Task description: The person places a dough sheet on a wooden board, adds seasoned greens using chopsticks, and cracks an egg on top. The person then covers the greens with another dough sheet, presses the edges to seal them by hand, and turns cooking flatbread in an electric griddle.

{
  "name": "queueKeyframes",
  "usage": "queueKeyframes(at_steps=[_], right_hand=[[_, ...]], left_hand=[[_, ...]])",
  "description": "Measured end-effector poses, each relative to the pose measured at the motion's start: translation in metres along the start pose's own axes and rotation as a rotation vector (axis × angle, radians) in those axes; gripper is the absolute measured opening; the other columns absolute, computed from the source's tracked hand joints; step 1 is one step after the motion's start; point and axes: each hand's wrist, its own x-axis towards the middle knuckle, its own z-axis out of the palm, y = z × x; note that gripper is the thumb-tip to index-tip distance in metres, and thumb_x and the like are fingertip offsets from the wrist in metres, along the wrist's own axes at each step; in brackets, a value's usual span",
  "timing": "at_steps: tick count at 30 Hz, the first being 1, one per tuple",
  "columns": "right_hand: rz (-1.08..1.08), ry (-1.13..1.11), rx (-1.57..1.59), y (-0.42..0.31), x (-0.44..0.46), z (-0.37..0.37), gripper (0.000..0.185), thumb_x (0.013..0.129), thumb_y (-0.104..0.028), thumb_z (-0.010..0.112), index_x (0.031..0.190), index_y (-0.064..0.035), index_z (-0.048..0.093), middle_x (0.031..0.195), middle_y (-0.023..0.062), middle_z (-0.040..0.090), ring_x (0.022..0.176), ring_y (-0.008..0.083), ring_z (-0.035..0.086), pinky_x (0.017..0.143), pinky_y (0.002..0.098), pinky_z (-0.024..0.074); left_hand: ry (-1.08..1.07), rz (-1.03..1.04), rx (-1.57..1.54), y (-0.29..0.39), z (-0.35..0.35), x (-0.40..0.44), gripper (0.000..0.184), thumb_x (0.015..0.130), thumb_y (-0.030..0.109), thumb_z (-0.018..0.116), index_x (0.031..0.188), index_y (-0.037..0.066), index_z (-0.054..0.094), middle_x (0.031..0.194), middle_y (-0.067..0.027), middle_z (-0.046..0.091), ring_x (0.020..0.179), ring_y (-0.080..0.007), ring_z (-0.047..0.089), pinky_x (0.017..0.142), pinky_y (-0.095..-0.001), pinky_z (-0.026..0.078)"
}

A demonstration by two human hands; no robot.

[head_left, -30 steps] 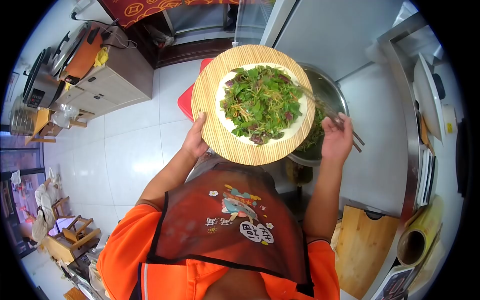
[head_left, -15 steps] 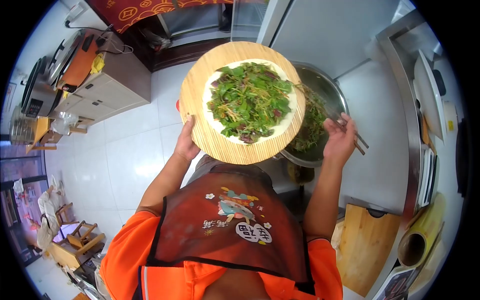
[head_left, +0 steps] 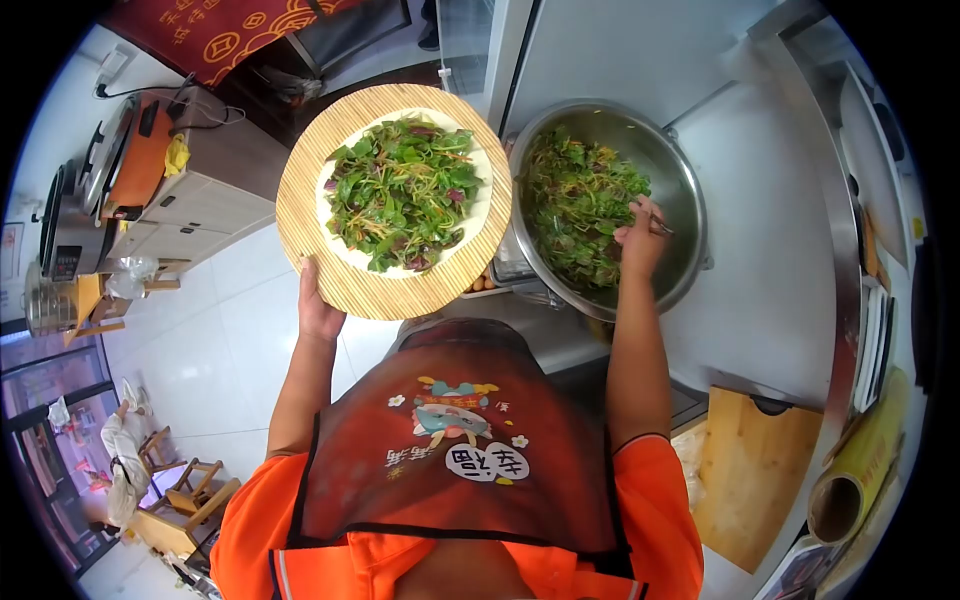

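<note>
My left hand (head_left: 322, 308) grips the lower left edge of a round bamboo board (head_left: 300, 190), with its fingers hidden underneath. On the board lies a pale flat dough sheet (head_left: 483, 190), mostly covered by chopped leafy greens (head_left: 405, 190) with thin orange shreds. To the right stands a large metal bowl (head_left: 685, 200) holding more of the same greens mix (head_left: 575, 200). My right hand (head_left: 642, 240) is over the bowl, closed around chopsticks (head_left: 660, 226). Only a short end of them shows; their tips are hidden.
A metal worktop (head_left: 760, 230) carries the bowl, and a wooden cutting board (head_left: 750, 480) lies nearer on the right. A roll of film (head_left: 850, 500) is at the right edge. On the left are a cabinet (head_left: 215, 215) and wooden stools (head_left: 195, 490).
The bamboo board has moved left, away from the bowl, which now shows more fully. My right hand has gone from beside the board into the bowl area with the chopsticks.
</note>
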Motion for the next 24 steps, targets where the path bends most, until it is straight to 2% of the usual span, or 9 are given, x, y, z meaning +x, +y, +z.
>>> queueKeyframes(at_steps=[3,9,12,15,18,21,22,24], right_hand=[[-0.001,0.037,0.149,0.034,0.025,0.013,0.030,0.098,-0.016,0.049,0.116,0.0045,0.060,0.113,0.0219,0.063,0.055,0.0220,0.065,0.049,0.0299,0.0545],[0.137,0.052,0.308,0.055,0.056,0.034,0.028,0.096,-0.014,0.050,0.111,0.0078,0.061,0.103,0.0228,0.057,0.070,0.0335,0.070,0.061,0.0379,0.0617],[0.146,-0.003,0.356,0.054,0.056,0.046,0.028,0.095,-0.014,0.053,0.108,0.0088,0.062,0.102,0.0223,0.056,0.070,0.0340,0.070,0.064,0.0394,0.0622],[0.147,-0.038,0.338,0.029,0.041,0.064,0.025,0.093,-0.010,0.048,0.102,0.0061,0.065,0.085,0.0128,0.061,0.070,0.0320,0.071,0.058,0.0350,0.0612],[-0.063,-0.107,-0.029,-0.005,0.026,0.052,0.025,0.094,-0.012,0.048,0.101,0.0032,0.067,0.083,0.0092,0.063,0.062,0.0233,0.069,0.050,0.0267,0.0527],[-0.055,0.092,0.082,-0.004,0.024,0.021,0.027,0.096,-0.013,0.047,0.102,0.0000,0.069,0.088,0.0096,0.066,0.051,0.0163,0.060,0.045,0.0235,0.0423],[0.015,0.136,0.217,0.002,0.023,0.014,0.028,0.098,-0.015,0.047,0.111,-0.0017,0.068,0.095,0.0123,0.068,0.045,0.0143,0.051,0.044,0.0245,0.0397],[0.160,0.123,0.305,0.024,0.018,0.015,0.029,0.098,-0.017,0.048,0.116,-0.0025,0.066,0.100,0.0134,0.068,0.046,0.0148,0.052,0.045,0.0247,0.0404]], left_hand=[[0.012,-0.008,0.020,0.001,0.001,0.002,0.056,0.104,0.041,0.041,0.144,0.002,0.036,0.138,-0.0150,0.052,0.122,-0.0293,0.056,0.103,-0.0426,0.049],[0.017,-0.021,0.063,0.006,0.002,0.009,0.054,0.105,0.041,0.038,0.143,0.002,0.037,0.136,-0.0148,0.054,0.121,-0.0292,0.057,0.103,-0.0428,0.049],[0.031,-0.030,0.055,0.006,0.003,0.011,0.054,0.105,0.041,0.038,0.143,0.002,0.037,0.136,-0.0148,0.054,0.120,-0.0289,0.057,0.102,-0.0420,0.049],[0.029,-0.041,0.051,0.006,0.003,0.013,0.055,0.105,0.040,0.040,0.143,0.001,0.037,0.137,-0.0149,0.052,0.121,-0.0289,0.056,0.103,-0.0418,0.048],[0.022,-0.036,0.072,0.007,0.001,0.016,0.055,0.104,0.040,0.040,0.143,0.001,0.037,0.138,-0.0149,0.052,0.122,-0.0288,0.056,0.104,-0.0419,0.048],[0.016,-0.044,0.082,0.008,-0.004,0.017,0.055,0.104,0.040,0.040,0.143,0.001,0.037,0.138,-0.0149,0.052,0.122,-0.0289,0.055,0.104,-0.0421,0.048],[0.011,-0.053,0.084,0.007,-0.003,0.016,0.055,0.105,0.040,0.040,0.143,0.001,0.037,0.138,-0.0149,0.052,0.122,-0.0289,0.055,0.104,-0.0422,0.047],[0.040,-0.061,0.065,0.006,0.001,0.015,0.055,0.104,0.040,0.040,0.143,0.001,0.037,0.137,-0.0149,0.052,0.122,-0.0290,0.056,0.104,-0.0421,0.048]])
